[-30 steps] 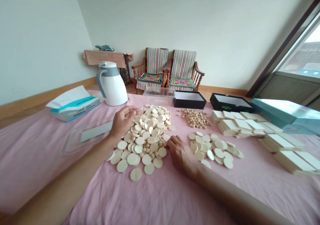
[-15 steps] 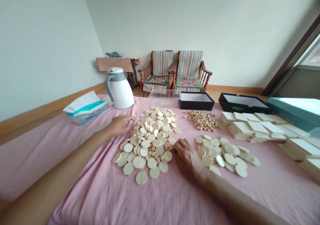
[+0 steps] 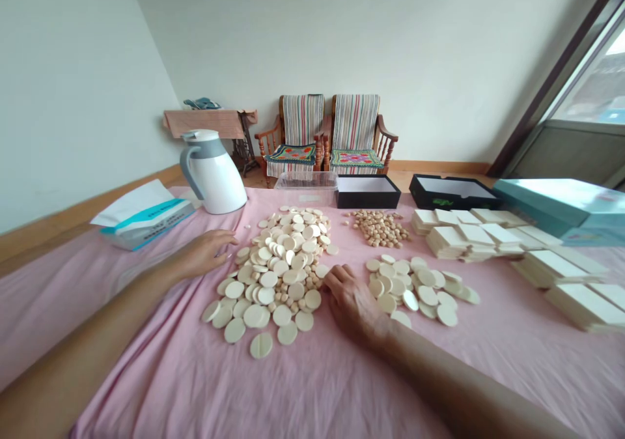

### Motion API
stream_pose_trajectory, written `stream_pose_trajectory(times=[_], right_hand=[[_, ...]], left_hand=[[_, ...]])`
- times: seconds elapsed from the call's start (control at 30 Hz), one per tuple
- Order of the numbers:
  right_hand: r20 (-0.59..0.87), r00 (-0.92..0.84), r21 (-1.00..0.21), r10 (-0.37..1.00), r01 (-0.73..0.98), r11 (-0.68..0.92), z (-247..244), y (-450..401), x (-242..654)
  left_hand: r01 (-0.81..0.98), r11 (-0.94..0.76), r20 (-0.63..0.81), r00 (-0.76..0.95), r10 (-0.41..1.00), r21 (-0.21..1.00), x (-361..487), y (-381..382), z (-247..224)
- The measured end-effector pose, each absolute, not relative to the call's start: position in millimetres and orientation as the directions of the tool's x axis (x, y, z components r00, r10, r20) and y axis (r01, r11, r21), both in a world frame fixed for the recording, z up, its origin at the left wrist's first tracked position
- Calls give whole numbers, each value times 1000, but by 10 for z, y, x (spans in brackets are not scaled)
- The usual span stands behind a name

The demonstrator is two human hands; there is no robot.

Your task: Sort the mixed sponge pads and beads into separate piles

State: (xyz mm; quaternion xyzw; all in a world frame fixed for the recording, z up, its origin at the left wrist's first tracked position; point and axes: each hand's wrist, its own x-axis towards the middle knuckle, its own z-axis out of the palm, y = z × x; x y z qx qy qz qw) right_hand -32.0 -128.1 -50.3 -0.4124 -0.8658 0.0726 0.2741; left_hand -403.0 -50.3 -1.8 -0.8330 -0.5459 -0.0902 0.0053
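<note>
A heaped pile of pale wooden discs (image 3: 266, 278) lies in the middle of the pink cloth, with small wooden beads (image 3: 288, 299) mixed in at its near right part. My left hand (image 3: 208, 254) rests at the pile's left side, open, fingers stretched towards the discs and holding nothing visible. One small pale piece (image 3: 248, 226) lies just beyond its fingertips. My right hand (image 3: 350, 301) is at the pile's right edge, fingers curled together beside the beads. Its fingertips are hidden, so whatever they grip cannot be seen. Right of that hand lies a smaller group of discs (image 3: 427, 296).
Behind are a bead pile (image 3: 381, 228), a clear plastic box (image 3: 306, 182) and two black boxes (image 3: 368, 198) (image 3: 454, 201). Stacked pale rectangular blocks (image 3: 561, 266) and a light-blue box (image 3: 530, 214) stand right. A white jug (image 3: 219, 182) and tissue pack (image 3: 146, 224) stand left.
The view has swung slightly to the right. My left hand has drawn back a little from the pile, uncovering the small pale piece. My right hand stays at the pile's right edge.
</note>
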Motion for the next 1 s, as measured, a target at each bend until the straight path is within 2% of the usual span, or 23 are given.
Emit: stream_pose_trajectory(times=[0.4, 0.73, 0.87, 1.0], right_hand=[[417, -505, -391, 755, 650, 651, -536, -1264, -310], [402, -498, -412, 768, 651, 638, -473, -1292, -319], [386, -499, -419, 776, 654, 629, -455, -1305, -320], [384, -493, -432, 780, 651, 624, -474, -1303, -317]], left_hand=[[933, -359, 182, 348, 920, 30, -4074, -762, 48], [983, -180, 251, 184, 951, -39, -4208, -872, 16], [988, -154, 310, 156, 938, -29, -4146, -788, 93], [970, -241, 307, 221, 926, 30, -3901, -562, 121]])
